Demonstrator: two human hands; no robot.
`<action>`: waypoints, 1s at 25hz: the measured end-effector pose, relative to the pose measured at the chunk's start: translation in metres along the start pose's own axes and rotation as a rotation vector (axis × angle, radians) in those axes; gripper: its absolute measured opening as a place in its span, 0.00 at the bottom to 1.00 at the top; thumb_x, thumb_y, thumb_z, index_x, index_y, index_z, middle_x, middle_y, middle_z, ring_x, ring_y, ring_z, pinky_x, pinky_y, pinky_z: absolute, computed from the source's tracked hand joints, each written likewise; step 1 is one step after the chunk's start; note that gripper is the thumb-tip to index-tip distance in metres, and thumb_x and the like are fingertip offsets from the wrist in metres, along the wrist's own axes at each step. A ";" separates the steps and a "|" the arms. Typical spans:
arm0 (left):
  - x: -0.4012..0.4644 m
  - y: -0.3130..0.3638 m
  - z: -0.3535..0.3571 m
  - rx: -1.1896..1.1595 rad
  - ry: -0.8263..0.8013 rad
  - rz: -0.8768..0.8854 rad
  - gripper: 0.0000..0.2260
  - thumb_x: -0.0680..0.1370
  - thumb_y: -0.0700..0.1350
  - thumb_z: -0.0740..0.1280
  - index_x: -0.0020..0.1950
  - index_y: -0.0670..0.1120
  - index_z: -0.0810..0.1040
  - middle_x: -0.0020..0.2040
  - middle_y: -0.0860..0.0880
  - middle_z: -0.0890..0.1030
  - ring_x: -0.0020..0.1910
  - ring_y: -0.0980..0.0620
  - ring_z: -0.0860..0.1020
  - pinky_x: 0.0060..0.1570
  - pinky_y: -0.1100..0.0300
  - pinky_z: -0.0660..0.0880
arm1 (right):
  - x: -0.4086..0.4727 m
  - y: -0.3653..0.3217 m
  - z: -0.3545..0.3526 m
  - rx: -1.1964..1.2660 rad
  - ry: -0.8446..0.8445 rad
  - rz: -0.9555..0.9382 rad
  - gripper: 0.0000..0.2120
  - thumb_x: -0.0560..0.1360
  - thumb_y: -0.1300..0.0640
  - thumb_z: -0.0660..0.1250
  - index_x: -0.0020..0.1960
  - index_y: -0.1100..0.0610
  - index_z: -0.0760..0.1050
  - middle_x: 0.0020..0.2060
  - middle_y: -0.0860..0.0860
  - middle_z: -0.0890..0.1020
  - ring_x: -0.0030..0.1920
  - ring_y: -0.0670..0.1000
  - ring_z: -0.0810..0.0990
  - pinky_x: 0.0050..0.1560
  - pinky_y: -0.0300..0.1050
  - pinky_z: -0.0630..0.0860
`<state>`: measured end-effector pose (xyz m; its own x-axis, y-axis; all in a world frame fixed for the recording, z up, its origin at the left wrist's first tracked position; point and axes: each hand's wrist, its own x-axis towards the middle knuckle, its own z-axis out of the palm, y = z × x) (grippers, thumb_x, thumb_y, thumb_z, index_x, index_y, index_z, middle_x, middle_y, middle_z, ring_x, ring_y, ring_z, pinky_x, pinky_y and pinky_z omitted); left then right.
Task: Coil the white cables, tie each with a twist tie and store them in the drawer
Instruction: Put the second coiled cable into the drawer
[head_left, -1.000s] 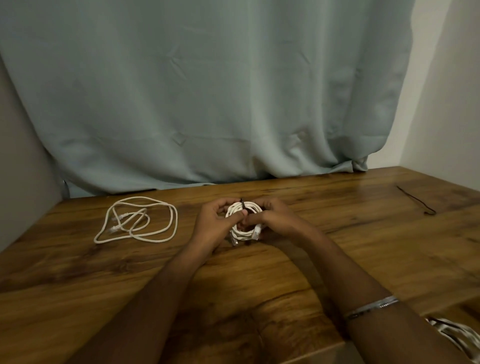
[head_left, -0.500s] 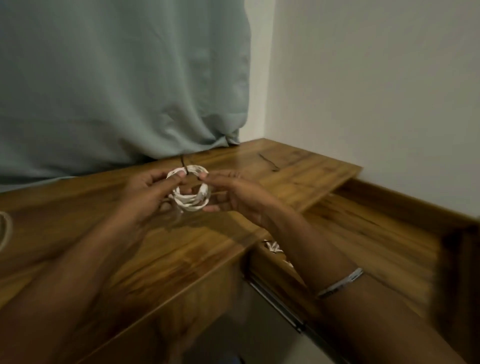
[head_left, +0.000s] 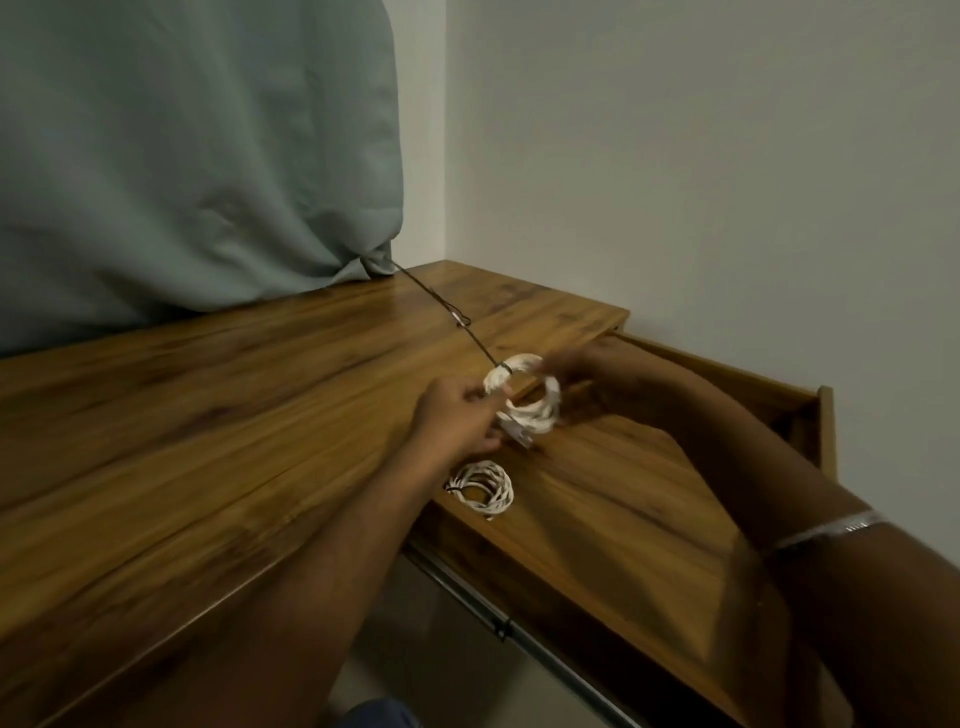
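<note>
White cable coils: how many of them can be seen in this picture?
2. One white cable coil is held between the hands, left hand and right hand, above the open drawer. A second coil lies inside the drawer. More may be hidden under the arms.

Head view. Both forearms bare to the bottom frame edge; no sleeves visible. Left hand (head_left: 457, 415): no rings or watch discernible. Right hand (head_left: 582, 379): motion-blurred, finger detail not resolvable. Right wrist carries a thin silver-toned bangle (head_left: 826, 532), a narrow band with a small patterned or engraved section on its upper face; pattern too small to read. Left wrist has nothing on it. At bottom centre, a small patch of blue fabric (head_left: 379, 714), probably clothing; garment type cannot be told.
</note>
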<state>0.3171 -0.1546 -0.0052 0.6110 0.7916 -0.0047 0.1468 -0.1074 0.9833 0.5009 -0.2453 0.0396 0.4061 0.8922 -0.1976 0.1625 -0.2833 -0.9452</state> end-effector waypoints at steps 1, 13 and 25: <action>0.003 -0.006 0.010 0.066 -0.060 -0.027 0.13 0.80 0.47 0.70 0.61 0.42 0.80 0.48 0.44 0.85 0.43 0.48 0.86 0.46 0.52 0.85 | -0.001 0.013 -0.012 -0.047 0.009 0.060 0.15 0.77 0.55 0.73 0.61 0.61 0.81 0.57 0.62 0.84 0.47 0.58 0.87 0.47 0.51 0.85; 0.031 -0.055 0.095 0.902 -0.449 -0.026 0.18 0.80 0.46 0.68 0.69 0.44 0.76 0.66 0.43 0.79 0.64 0.44 0.78 0.62 0.50 0.77 | 0.068 0.097 -0.050 -0.277 -0.078 0.609 0.11 0.79 0.57 0.70 0.58 0.62 0.80 0.50 0.59 0.84 0.50 0.57 0.85 0.49 0.48 0.83; 0.044 -0.062 0.073 1.639 -0.224 0.213 0.20 0.81 0.43 0.62 0.73 0.40 0.70 0.72 0.40 0.74 0.73 0.43 0.69 0.75 0.44 0.60 | 0.120 0.105 0.016 0.000 0.299 0.233 0.13 0.75 0.61 0.76 0.54 0.68 0.80 0.46 0.62 0.84 0.39 0.54 0.84 0.25 0.41 0.80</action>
<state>0.3921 -0.1573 -0.0796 0.7966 0.6002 -0.0714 0.5685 -0.7841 -0.2491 0.5520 -0.1624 -0.0872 0.6765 0.6620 -0.3227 0.0346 -0.4662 -0.8840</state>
